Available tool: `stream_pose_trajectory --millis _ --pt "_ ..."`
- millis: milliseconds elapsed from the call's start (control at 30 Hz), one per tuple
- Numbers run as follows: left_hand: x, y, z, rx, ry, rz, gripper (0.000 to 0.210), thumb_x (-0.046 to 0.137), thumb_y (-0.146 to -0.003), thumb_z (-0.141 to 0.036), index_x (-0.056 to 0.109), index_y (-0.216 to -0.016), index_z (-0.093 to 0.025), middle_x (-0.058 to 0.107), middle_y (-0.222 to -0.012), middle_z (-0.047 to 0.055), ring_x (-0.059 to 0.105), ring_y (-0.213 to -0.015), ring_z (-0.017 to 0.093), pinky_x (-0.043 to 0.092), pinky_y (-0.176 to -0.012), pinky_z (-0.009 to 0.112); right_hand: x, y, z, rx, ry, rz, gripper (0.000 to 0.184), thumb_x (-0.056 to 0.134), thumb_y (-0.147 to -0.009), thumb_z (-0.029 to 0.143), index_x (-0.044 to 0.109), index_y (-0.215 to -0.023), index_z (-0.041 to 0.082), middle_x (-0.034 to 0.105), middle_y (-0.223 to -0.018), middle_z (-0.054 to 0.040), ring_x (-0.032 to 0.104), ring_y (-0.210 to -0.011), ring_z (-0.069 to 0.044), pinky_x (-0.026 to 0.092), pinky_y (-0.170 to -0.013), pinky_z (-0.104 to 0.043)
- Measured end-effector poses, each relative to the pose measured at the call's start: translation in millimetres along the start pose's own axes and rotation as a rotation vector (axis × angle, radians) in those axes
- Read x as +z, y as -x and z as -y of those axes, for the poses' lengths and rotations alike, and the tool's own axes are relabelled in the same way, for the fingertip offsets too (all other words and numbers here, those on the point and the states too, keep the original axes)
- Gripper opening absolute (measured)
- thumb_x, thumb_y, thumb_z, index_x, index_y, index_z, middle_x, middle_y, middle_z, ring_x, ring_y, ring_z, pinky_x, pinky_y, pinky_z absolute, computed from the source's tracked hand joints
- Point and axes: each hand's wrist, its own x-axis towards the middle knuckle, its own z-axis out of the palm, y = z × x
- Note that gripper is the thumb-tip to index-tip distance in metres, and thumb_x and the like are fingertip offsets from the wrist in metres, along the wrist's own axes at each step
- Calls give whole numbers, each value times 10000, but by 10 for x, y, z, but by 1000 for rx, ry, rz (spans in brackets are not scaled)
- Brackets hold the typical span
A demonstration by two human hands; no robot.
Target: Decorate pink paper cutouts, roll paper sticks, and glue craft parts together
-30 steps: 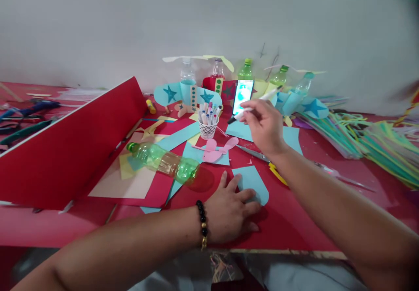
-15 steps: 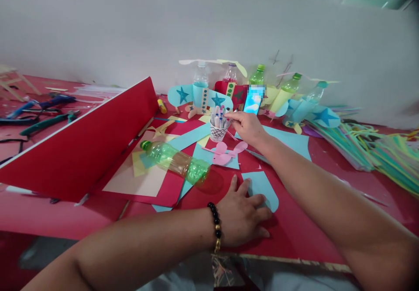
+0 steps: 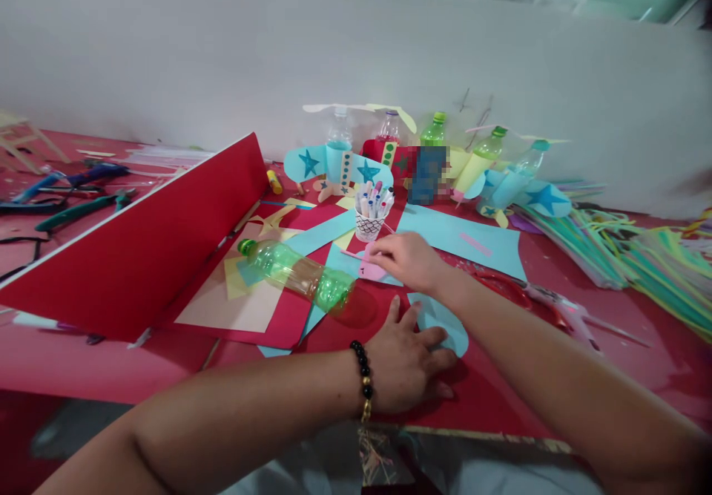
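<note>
My left hand [image 3: 409, 365] lies flat with fingers spread on the red tabletop, partly over a light-blue paper piece with a rounded end [image 3: 448, 324]. A black beaded bracelet is on that wrist. My right hand [image 3: 409, 257] is closed, its fingertips pinched over a pink paper cutout [image 3: 370, 269]; whatever is between them is hidden. The cutout lies on light-blue paper and is partly covered by the hand. Just behind stands a white patterned cup [image 3: 368, 226] holding several markers [image 3: 374, 200]. A green plastic bottle [image 3: 297, 276] lies on its side to the left.
A red board [image 3: 167, 235] stands upright at left, with pliers [image 3: 78, 213] beyond it. Several bottles dressed with paper wings [image 3: 337, 157] stand along the wall. At right are red-handled scissors [image 3: 542, 294] and bundles of coloured strips [image 3: 606, 246]. A glue stick [image 3: 274, 180] stands behind.
My right hand has moved from beside the marker cup down toward me, over the pink cutout. The phone-like screen at the back has gone dark. My left hand stays in place.
</note>
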Motion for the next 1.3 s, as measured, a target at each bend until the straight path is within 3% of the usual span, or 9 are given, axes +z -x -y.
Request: stream_pose_trajectory --millis 67,233,500,667,800,933,1033,1200,1300 --pt "4 -1 4 -3 11 6 404 447 -873 -538 559 -1131 -247 549 -1200 36 384 -1166 314 244 -990 578 100 -78 89 78 156 103 235 497 -875 309 697 -841 191 708 -830 -67 631 -784 -192 409 -657 -273" --pt "48 3 21 7 25 -21 413 452 -865 -550 564 -1134 -258 559 -1169 56 382 -1160 334 224 -982 602 258 -251 101 161 225 151 192 524 -820 206 691 -780 121 703 -821 -137 630 -792 -242 405 -664 -303" --pt "39 5 13 -2 33 -7 413 449 -873 -532 560 -1152 -248 568 -1187 52 336 -1225 371 220 -978 642 183 -274 77 159 87 42 136 525 -789 205 657 -772 180 681 -838 -55 599 -753 -173 404 -633 -258" --pt "51 15 9 -16 31 -3 453 450 -881 -511 510 -1232 -231 551 -1237 46 299 -1260 388 188 -1001 650 -180 141 -74 123 -358 -253 130 526 -832 289 594 -835 178 629 -755 -3 545 -641 -118 414 -618 -238" --pt "55 6 18 2 45 14 447 475 -875 -496 496 -1249 -253 535 -1264 34 272 -1286 381 160 -1022 643 -297 740 -364 233 -475 -324 138 551 -831 314 592 -826 182 608 -740 4 544 -673 -131 424 -635 -249" --pt "13 -15 28 51 71 67 329 506 -871 -457 574 -1128 -263 552 -1236 28 275 -1295 367 136 -1035 646 -154 1317 -582 377 -432 -204 150 562 -831 308 640 -870 185 651 -796 -15 575 -711 -152 440 -661 -266" --pt "-22 -28 22 93 117 110 289 502 -883 -426 574 -1130 -294 571 -1197 15 278 -1312 336 145 -1051 628 -45 1588 -615 382 -381 -160 139 552 -844 271 659 -883 191 670 -861 -33 603 -798 -171 448 -724 -283" --pt "-51 -52 -5 99 123 145 333 518 -881 -398 530 -1196 -288 589 -1145 18 310 -1311 309 140 -1073 613 9 1725 -574 330 -304 -170 132 534 -861 223 661 -874 187 652 -840 -43 590 -779 -162 445 -701 -277" --pt "-51 -67 -7 127 117 144 232 503 -895 -371 595 -1068 -248 605 -1075 20 368 -1280 266 126 -1110 557 74 1744 -559 279 -282 -167 135 525 -870 213 657 -855 185 635 -798 -40 577 -744 -156 437 -678 -274"
